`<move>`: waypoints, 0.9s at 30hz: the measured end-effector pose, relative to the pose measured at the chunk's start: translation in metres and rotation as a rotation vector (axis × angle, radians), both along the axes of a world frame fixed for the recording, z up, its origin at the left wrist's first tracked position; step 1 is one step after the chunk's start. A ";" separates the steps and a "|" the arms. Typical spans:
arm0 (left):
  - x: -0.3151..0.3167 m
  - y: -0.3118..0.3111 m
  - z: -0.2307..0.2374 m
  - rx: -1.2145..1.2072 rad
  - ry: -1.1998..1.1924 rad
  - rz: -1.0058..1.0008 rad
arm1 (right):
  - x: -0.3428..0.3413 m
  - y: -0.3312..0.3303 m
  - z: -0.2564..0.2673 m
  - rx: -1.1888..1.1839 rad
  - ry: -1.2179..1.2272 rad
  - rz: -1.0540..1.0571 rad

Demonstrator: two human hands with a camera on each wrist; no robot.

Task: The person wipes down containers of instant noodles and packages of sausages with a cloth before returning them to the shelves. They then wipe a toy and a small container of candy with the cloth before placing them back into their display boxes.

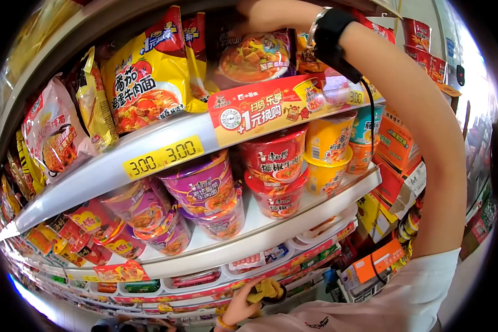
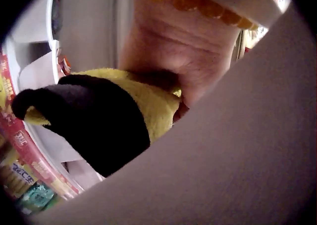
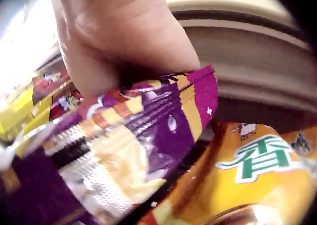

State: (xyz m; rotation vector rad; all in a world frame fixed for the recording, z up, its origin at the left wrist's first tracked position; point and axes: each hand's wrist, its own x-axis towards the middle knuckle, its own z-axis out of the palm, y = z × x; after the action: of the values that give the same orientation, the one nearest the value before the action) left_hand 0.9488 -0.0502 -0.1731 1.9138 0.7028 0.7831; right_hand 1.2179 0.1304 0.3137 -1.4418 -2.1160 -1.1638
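Observation:
Up at the top shelf, my right hand (image 1: 255, 15) reaches over the upper edge of a dark purple instant noodle packet (image 1: 254, 58). In the right wrist view, that crinkled purple packet (image 3: 148, 150) hides the fingers, so I cannot tell whether they grip it. An orange noodle packet (image 3: 257, 170) stands beside it. Low in the head view, my left hand (image 1: 239, 309) holds a yellow and black cloth (image 1: 266, 290). Seen from the left wrist, the folded cloth (image 2: 99, 118) sticks out from the hand, its black side facing the camera.
A yellow tomato noodle packet (image 1: 144, 83) and a pink packet (image 1: 58, 130) stand left on the top shelf. Stacked purple cup noodles (image 1: 202, 185) and red cup noodles (image 1: 274, 152) line the shelf below. Orange cartons (image 1: 395, 144) stand at the right.

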 end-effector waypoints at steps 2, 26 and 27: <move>-0.004 -0.001 0.007 0.001 -0.011 0.005 | 0.005 -0.041 -0.003 0.002 0.067 0.080; 0.000 -0.005 -0.006 -0.038 0.038 -0.045 | -0.012 -0.069 -0.014 -0.036 0.132 0.691; 0.001 -0.005 -0.005 -0.038 0.060 -0.046 | -0.013 -0.069 -0.016 -0.038 0.140 0.652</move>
State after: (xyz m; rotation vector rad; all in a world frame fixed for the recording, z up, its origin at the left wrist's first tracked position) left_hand 0.9493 -0.0555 -0.1784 1.9187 0.7027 0.6815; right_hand 1.2049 0.0609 0.2973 -0.7101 -2.2513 -0.7460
